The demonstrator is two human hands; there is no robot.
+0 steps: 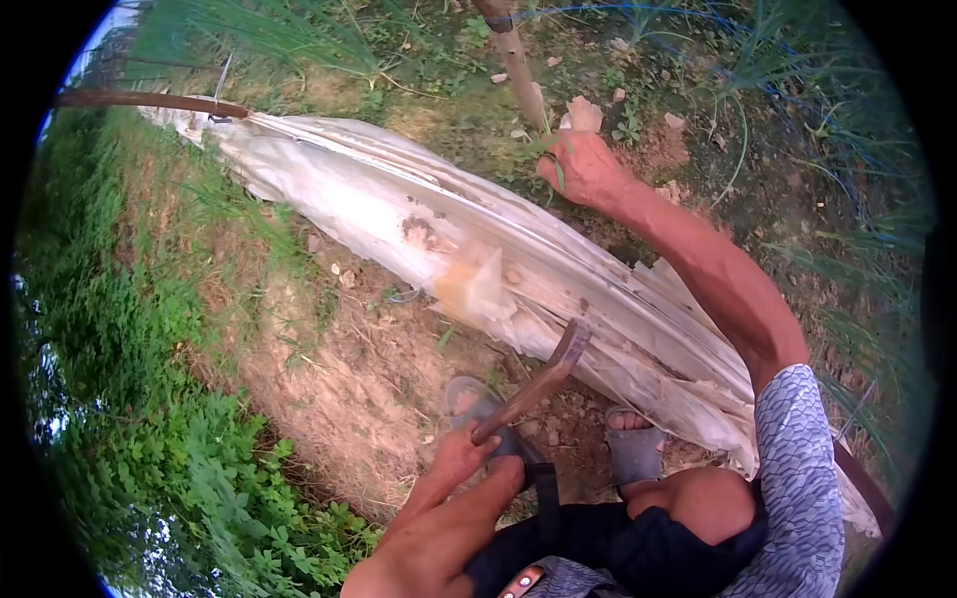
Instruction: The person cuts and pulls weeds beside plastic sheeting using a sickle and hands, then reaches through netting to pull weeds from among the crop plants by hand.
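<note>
Tool (530, 395) x1 in L hand (461, 452)

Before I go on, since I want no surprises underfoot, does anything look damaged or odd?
Yes: the pale plastic sheet, beyond the brown tool in the left hand, looks crumpled and soiled, with a brownish patch near its middle and ragged edges. I cannot confirm tears.

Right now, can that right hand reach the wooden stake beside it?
Probably yes: the right hand is close to the lower end of the wooden stake, and I see nothing solid between them, though it may be gripping some grass.
</note>
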